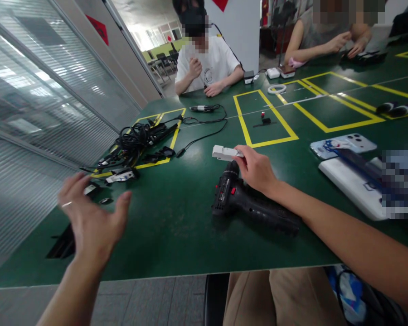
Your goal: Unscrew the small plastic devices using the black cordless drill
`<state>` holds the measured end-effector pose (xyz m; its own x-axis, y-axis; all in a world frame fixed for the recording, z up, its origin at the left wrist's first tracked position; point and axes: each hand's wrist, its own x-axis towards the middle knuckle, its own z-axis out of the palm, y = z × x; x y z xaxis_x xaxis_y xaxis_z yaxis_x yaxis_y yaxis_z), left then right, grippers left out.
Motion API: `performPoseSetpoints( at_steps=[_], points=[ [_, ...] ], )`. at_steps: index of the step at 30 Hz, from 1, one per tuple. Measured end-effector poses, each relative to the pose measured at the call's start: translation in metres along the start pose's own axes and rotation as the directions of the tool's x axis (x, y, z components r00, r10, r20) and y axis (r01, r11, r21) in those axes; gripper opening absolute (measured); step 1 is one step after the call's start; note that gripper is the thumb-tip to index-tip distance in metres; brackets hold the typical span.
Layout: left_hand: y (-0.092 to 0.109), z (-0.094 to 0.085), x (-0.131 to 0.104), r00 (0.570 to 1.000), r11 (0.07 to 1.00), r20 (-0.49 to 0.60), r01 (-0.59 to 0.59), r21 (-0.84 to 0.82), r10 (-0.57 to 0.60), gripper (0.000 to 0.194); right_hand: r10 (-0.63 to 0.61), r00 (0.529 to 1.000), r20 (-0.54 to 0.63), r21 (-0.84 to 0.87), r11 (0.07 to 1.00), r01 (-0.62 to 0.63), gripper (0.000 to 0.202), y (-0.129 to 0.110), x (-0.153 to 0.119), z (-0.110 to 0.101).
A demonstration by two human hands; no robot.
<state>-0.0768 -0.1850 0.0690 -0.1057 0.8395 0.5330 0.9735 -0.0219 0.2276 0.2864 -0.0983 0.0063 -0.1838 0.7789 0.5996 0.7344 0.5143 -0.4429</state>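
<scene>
Between the thumb and fingers of my right hand is a small white rectangular plastic block; its exact kind does not show. Just below that hand a black cordless drill lies on its side on the green table, its handle pointing right. My left hand hovers above the table's left side with fingers spread and a ring on one finger. Beyond its fingertips lie a small white-and-black part and a small dark piece. Partly hidden behind the left hand is a flat black object.
A tangle of black cables lies at the left inside yellow tape. To the right are a phone and a white case. A person in a white shirt sits opposite, another person at the far right. A tape roll lies farther back.
</scene>
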Motion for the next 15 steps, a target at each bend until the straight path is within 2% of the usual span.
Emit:
performPoseSetpoints(
  at_steps=[1,4,6,8,10,11,13,15],
  points=[
    [0.030,0.005,0.010,0.990,0.991,-0.026,-0.137,-0.013,0.136,0.074,-0.052,0.998,0.029,-0.035,0.998,0.053,0.035,-0.002,-0.001,0.000],
    [0.118,0.024,0.034,0.899,0.900,0.082,-0.420,-0.114,0.430,0.062,-0.143,0.986,0.084,-0.134,0.979,0.153,0.036,-0.005,-0.002,0.002],
    [0.165,0.039,0.046,0.796,0.816,0.182,-0.550,-0.178,0.577,0.056,-0.158,0.984,0.088,-0.165,0.971,0.171,0.035,-0.006,-0.003,0.004],
    [0.197,0.056,0.057,0.698,0.761,0.306,-0.614,-0.210,0.648,0.046,-0.156,0.983,0.096,-0.172,0.970,0.171,0.031,-0.005,-0.004,0.006],
    [0.213,0.073,0.067,0.629,0.746,0.434,-0.641,-0.180,0.645,0.035,-0.108,0.990,0.094,-0.169,0.978,0.123,0.026,-0.004,-0.005,0.008],
    [0.216,0.081,0.071,0.616,0.751,0.481,-0.642,-0.152,0.624,0.031,-0.074,0.993,0.088,-0.166,0.982,0.088,0.025,-0.004,-0.005,0.009],
    [0.212,0.092,0.077,0.617,0.763,0.531,-0.641,-0.090,0.581,0.026,-0.011,0.997,0.080,-0.142,0.990,0.022,0.026,-0.005,-0.005,0.011],
    [0.202,0.096,0.079,0.634,0.766,0.539,-0.642,-0.033,0.555,0.022,-0.008,0.995,0.103,-0.091,0.996,0.017,0.031,-0.007,-0.005,0.011]
  ],
)
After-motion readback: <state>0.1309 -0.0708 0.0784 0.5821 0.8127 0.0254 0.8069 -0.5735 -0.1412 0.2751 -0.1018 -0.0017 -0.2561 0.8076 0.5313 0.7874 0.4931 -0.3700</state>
